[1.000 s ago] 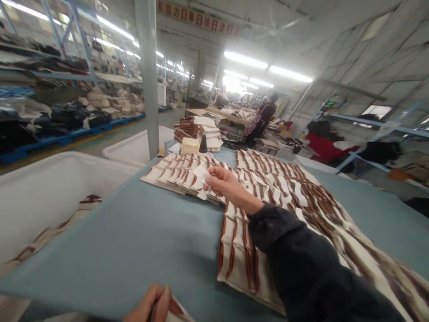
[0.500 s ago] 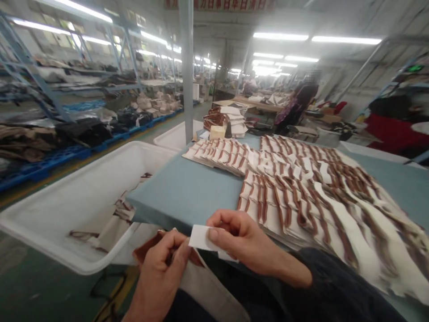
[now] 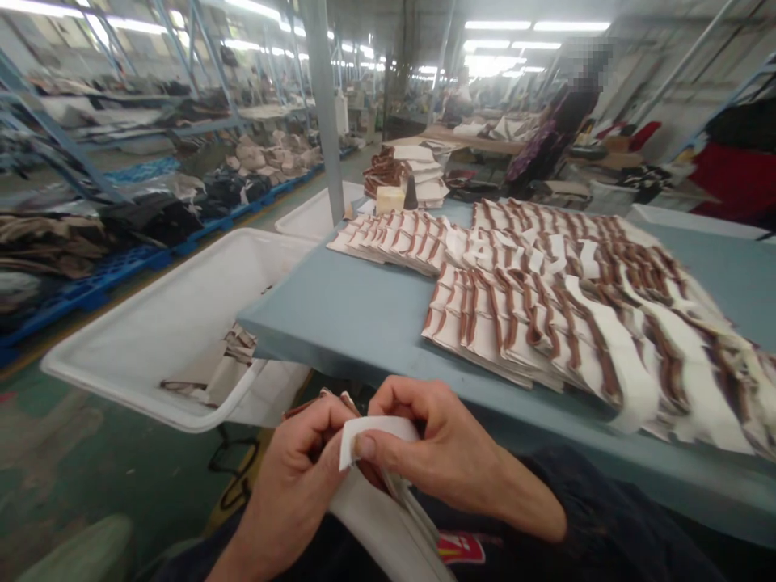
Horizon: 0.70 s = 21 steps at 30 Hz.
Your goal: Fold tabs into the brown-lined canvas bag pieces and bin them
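Note:
Below the table's near edge, my right hand (image 3: 436,453) pinches a small white paper label (image 3: 371,430) between thumb and fingers. My left hand (image 3: 297,481) is closed on a cream fabric piece (image 3: 381,529) with a brown trim that hangs down over my lap. Both hands meet at the label, which lies against the fabric's top edge. On the blue-grey table (image 3: 357,311) lie overlapping rows of cream-and-brown fabric pieces (image 3: 533,311), some with white labels on them.
A white plastic tub (image 3: 163,323) with a few fabric pieces stands left of the table, a second tub behind it. A grey pillar (image 3: 321,113) rises at the table's far corner. A person stands at another table far back. Racks of garments line the left side.
My right hand took a label from the pieces on the table and drew back to my lap. It now holds the label against the fabric in my left hand. The view dropped lower.

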Each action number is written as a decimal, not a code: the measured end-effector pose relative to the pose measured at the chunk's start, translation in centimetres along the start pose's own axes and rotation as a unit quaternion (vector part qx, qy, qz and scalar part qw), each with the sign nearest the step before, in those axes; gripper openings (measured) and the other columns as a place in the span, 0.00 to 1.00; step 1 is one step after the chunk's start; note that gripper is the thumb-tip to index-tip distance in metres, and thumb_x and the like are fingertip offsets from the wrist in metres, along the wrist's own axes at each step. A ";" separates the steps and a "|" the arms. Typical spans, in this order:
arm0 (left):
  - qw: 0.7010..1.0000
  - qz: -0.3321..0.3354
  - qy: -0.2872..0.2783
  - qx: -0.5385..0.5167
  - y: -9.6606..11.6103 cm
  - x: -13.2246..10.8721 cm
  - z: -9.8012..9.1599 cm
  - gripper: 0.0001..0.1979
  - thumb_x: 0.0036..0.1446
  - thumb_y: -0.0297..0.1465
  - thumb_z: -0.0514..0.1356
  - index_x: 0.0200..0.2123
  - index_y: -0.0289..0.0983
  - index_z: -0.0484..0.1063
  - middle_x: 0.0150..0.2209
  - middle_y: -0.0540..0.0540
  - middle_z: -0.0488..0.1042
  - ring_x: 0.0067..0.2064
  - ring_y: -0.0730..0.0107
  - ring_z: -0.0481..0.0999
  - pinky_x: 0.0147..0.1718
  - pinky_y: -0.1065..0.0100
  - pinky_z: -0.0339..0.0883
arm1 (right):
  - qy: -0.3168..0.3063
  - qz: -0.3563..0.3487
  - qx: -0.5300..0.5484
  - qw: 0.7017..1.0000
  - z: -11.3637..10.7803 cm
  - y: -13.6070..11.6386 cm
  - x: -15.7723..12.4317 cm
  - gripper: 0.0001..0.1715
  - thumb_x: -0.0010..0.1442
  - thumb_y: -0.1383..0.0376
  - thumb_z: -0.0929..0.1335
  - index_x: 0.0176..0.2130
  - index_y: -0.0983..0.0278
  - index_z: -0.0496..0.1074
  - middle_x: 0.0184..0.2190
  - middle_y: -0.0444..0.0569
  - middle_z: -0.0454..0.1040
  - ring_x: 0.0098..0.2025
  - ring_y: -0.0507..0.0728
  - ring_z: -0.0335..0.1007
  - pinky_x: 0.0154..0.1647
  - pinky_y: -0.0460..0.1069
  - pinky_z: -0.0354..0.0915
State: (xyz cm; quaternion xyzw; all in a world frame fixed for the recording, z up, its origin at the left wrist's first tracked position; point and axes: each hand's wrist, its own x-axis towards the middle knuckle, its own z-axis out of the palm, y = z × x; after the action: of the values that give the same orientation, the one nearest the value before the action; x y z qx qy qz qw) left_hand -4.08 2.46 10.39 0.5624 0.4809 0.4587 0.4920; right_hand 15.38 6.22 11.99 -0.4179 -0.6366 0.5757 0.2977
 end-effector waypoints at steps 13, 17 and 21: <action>0.994 -0.078 -0.008 -0.080 -2.0 -1.2 -0.3 0.27 0.68 0.55 0.70 0.30 0.37 0.78 0.26 0.52 0.74 0.26 0.73 0.67 0.25 0.74 0.62 | 0.114 -0.309 -0.205 0.922 -0.1 1.9 0.0 0.20 0.74 0.51 0.77 0.37 0.62 0.78 0.33 0.47 0.82 0.37 0.56 0.77 0.40 0.50 0.68; 0.989 -0.087 -0.019 -0.115 -2.2 -1.8 0.0 0.27 0.69 0.54 0.70 0.30 0.38 0.77 0.25 0.53 0.72 0.24 0.74 0.63 0.24 0.73 0.59 | 0.119 -0.392 -0.203 0.889 0.1 2.3 0.4 0.18 0.79 0.52 0.73 0.42 0.63 0.78 0.34 0.48 0.83 0.37 0.55 0.78 0.41 0.50 0.72; 0.993 -0.068 -0.007 -0.099 -2.5 -2.1 0.0 0.26 0.70 0.53 0.69 0.28 0.38 0.76 0.28 0.50 0.74 0.29 0.70 0.67 0.28 0.71 0.64 | 0.109 -0.473 -0.245 0.839 0.3 2.8 0.8 0.14 0.82 0.57 0.70 0.45 0.62 0.79 0.29 0.45 0.82 0.32 0.55 0.76 0.38 0.50 0.71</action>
State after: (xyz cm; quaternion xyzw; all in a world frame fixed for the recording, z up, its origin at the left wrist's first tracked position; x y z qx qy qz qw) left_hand -4.52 0.55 7.81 0.4803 0.4666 0.4653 0.5788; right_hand 15.31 6.70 9.12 -0.1848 -0.8409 0.1405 0.4889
